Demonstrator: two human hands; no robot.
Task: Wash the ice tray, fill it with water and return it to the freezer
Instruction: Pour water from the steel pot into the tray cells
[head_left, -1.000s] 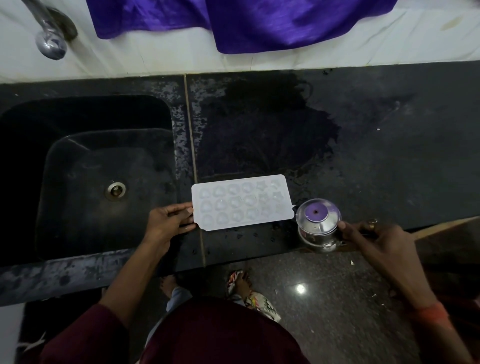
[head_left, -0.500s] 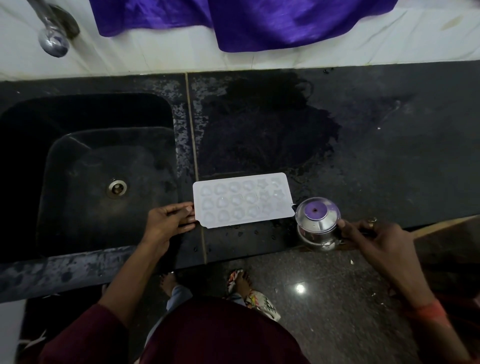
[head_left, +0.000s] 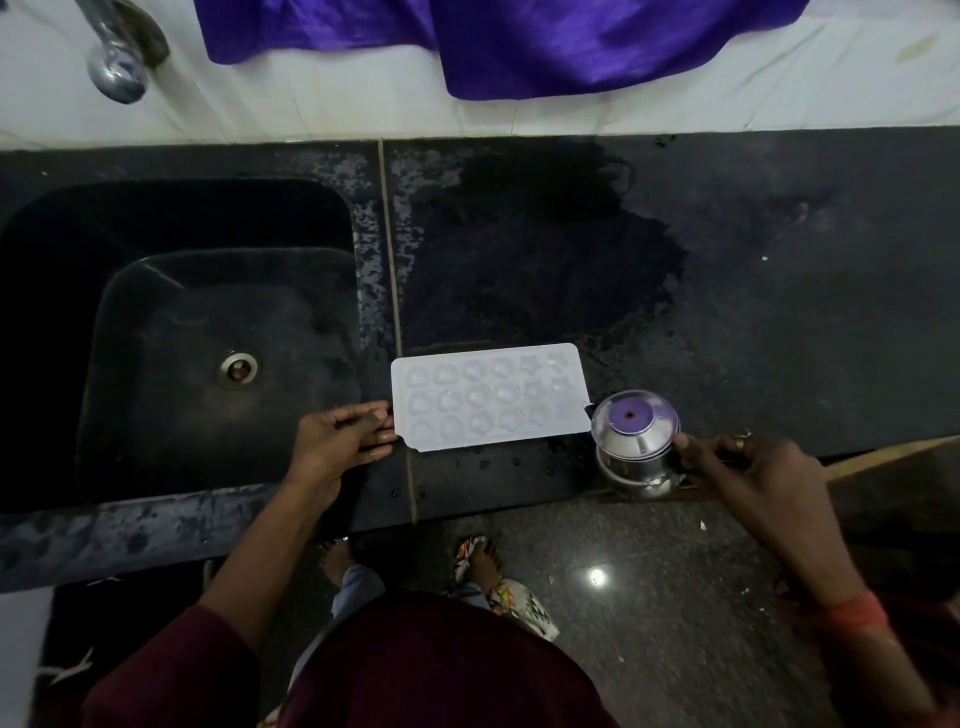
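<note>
One white ice tray (head_left: 488, 397) lies flat on the black counter (head_left: 779, 312), near the front edge and right in front of the person. The sink (head_left: 208, 338) is at 9 o'clock from the tray, and the tap (head_left: 117, 67) is far off at 11 o'clock. The left hand (head_left: 337, 441) is at the tray's 9 o'clock end. Its fingers are almost straight, the tips touch the short edge, and no finger looks to be under it. The right hand (head_left: 753, 467) is at 4 o'clock, with its fingers curled tight round the handle side of a shiny steel jug (head_left: 636, 441). The jug stands at the tray's 4 o'clock corner and seems to touch it. The tray looks like thin plastic, so it is likely light and a bit bendy. The counter around it is wet, so the tray may be slippery too. I cannot tell how much water is in the little cups. Once they are full, the tray will be heavier and the water will spill if it tips. The best places to hold look like the two short ends, at 9 and 3 o'clock, keeping it level.
</note>
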